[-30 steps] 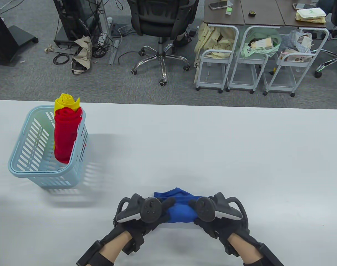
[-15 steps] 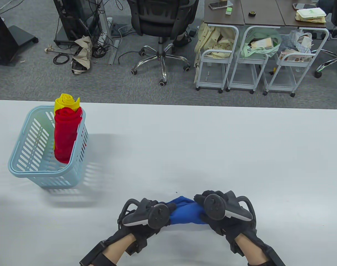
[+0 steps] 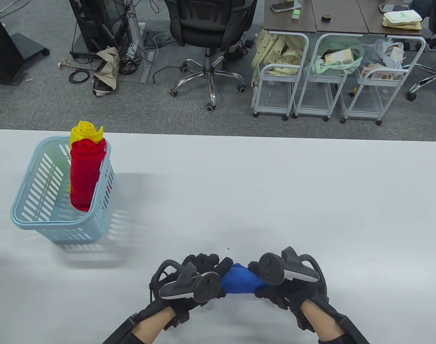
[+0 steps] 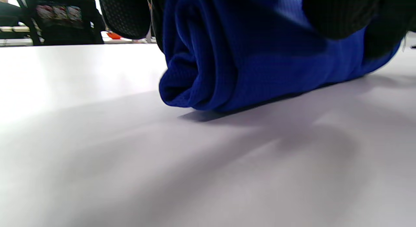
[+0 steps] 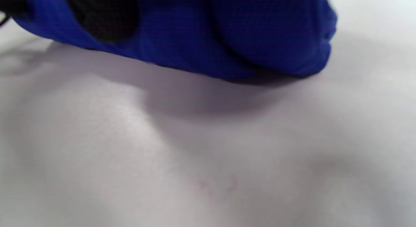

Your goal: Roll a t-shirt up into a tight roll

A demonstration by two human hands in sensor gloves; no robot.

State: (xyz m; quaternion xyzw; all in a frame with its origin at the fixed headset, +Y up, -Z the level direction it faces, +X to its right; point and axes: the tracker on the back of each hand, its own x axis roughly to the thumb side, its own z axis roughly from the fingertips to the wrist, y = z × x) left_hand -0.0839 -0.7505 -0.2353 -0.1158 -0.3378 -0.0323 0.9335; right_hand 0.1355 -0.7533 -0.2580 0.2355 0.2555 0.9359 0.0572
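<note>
On the counter (image 3: 260,186) near its front edge lies one blue shirt (image 3: 243,281), each end wrapped in a grip: left hand (image 3: 200,274), right hand (image 3: 275,283). One basket (image 3: 28,215) holds two rolls, red (image 3: 84,175) and yellow (image 3: 86,131). Only the left wrist view shows the shirt's spiral end.

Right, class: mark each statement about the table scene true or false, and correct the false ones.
1. Both hands grip the blue t-shirt. True: the left hand and right hand hold its two ends.
2. The blue t-shirt lies spread flat. False: it is a roll, its spiral end showing in the left wrist view.
3. The basket holds a red roll and a yellow roll. True.
4. The basket stands to the right of the hands. False: it stands to their left.
5. The blue roll is already in the basket. False: it rests on the table.
</note>
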